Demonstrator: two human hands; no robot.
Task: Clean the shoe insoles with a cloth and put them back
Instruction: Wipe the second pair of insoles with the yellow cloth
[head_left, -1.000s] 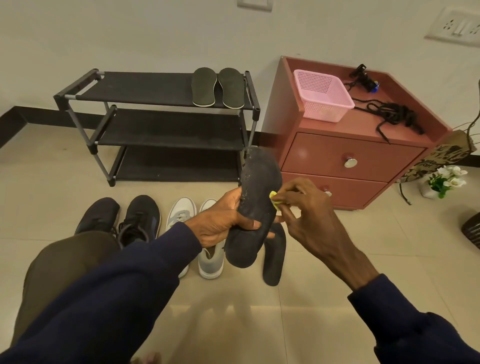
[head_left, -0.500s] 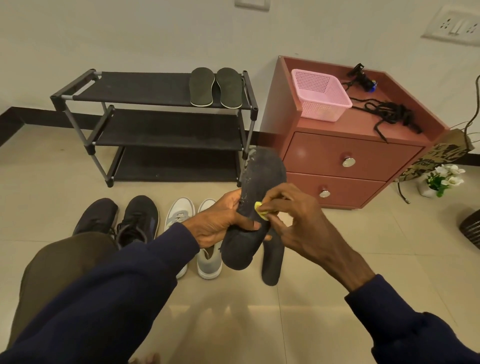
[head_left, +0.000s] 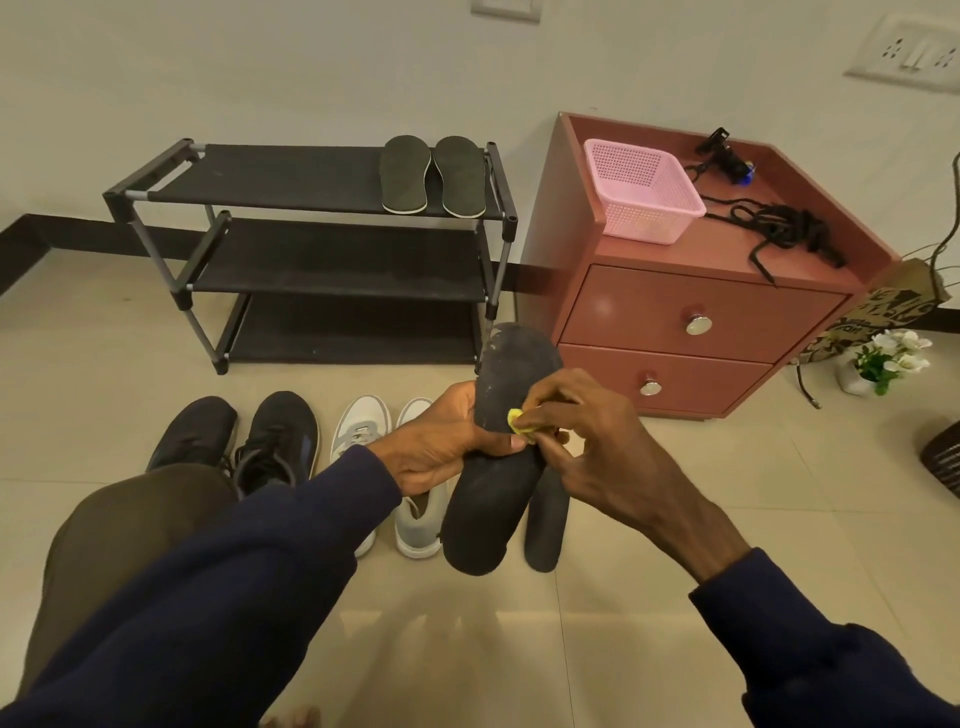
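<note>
Mid-wipe on the first dark insole (head_left: 511, 371), by the look of it. Gripping it around the waist with the left hand (head_left: 441, 452), thumb laid across the front and fingers out of sight behind, probably to hold it stiff and upright, toe end up and heel end hanging down, and to leave the scuffed upper half free for rubbing. Pinching a small yellow cloth (head_left: 519, 422) in the right hand (head_left: 602, 457) and pressing it against the insole's right edge, just above the left thumb. Makes sense to bunch the cloth that small: more pressure on the pale dusty marks. So both hands closed, one on the insole, one on the cloth, and nearly touching each other at the insole's middle.

Also spotting a second insole (head_left: 545, 525) flat on the floor tiles (head_left: 649, 623), directly below the right hand and partly hidden behind the held one, most likely waiting for its turn. Handy to have the white sneakers (head_left: 358, 428) just left of it, below the left hand, within easy reach for refitting. Can't tell whether to match these insoles to them or to the black pair (head_left: 275, 436) further left.

Not close to done, guessing: plenty of grey scuffing up near the toe, and nothing back inside a shoe yet
</note>
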